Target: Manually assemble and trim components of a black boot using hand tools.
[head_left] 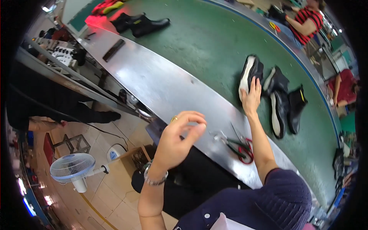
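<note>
My right hand (pixel 251 95) reaches over the green belt and lies on a black shoe with a white sole (pixel 254 68). Its fingers are stretched along the shoe, the thumb apart near the sole. To the right are a black ankle boot (pixel 276 79), another white-soled black shoe (pixel 281 115) and a black boot with a yellow tab (pixel 296 111). My left hand (pixel 180 140) is raised beside the metal edge, fingers curled toward the thumb; I see nothing in it. Between my arms, red-handled scissors (pixel 245 153) and a metal tool with dark handles (pixel 230 142) lie on the metal ledge.
A metal ledge (pixel 165 82) borders the green belt (pixel 199 50). Farther up are black boots (pixel 147 27) and a dark bar (pixel 114 50). At left stand a fan (pixel 73 168) and a cardboard box (pixel 130 163); someone in dark trousers (pixel 42 90) is nearby. Co-workers (pixel 308 23) sit opposite.
</note>
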Motion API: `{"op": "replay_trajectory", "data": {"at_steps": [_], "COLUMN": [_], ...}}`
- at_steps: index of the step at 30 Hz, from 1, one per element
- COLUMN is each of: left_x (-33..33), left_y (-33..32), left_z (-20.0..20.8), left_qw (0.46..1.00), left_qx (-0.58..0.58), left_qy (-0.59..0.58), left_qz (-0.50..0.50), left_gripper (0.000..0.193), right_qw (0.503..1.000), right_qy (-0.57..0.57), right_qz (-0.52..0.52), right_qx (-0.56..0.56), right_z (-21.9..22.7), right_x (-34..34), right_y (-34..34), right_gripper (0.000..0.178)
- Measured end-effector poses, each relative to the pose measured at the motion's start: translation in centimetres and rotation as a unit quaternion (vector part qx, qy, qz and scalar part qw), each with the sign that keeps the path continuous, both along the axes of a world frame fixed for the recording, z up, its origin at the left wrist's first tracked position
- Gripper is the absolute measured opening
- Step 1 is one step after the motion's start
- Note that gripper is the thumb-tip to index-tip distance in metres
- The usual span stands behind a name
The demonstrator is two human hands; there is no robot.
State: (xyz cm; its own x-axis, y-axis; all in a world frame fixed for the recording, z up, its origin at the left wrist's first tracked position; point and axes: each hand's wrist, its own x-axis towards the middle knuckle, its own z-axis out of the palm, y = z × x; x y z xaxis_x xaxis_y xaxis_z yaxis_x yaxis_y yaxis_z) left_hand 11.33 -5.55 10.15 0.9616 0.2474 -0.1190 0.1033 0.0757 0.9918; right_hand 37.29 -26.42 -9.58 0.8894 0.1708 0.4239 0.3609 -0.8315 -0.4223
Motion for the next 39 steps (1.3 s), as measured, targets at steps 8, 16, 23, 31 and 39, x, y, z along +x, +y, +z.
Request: {"op": "replay_trajectory", "data": {"at_steps": [8,16,23,31,39], "left_x": [7.4,9.5,10.9,10.0,8.1], "left_y": [13.6,13.8,13.6,13.8,14.0], "left_z": [-18.4,-21.7,-21.2,-21.4,-21.2], "left_qw": [0.814,0.735,0.749,0.755,0.789], "left_qx": [0.518,0.596,0.593,0.585,0.543], "left_qy": [0.224,0.239,0.218,0.201,0.21], "left_qz": [0.138,0.216,0.2,0.22,0.196], "left_gripper": [0.062,0.062,0.061,0.062,0.078], "right_qw": [0.979,0.878,0.9,0.921,0.817], "right_qy": [-0.029,-0.018,-0.07,0.005,0.243], "right_qz": [0.097,0.473,0.424,0.384,0.501], "right_qx": [-0.176,0.068,0.077,0.058,0.151], "right_z": [4.1,4.8,2.5,3.2,13.3], "right_x": [5.5,12.4,16.7,15.7,11.8], "right_y": [12.6,42.8,60.2,55.6,39.8], "right_gripper": [0.055,0.046,0.063,0.031,0.031]}}
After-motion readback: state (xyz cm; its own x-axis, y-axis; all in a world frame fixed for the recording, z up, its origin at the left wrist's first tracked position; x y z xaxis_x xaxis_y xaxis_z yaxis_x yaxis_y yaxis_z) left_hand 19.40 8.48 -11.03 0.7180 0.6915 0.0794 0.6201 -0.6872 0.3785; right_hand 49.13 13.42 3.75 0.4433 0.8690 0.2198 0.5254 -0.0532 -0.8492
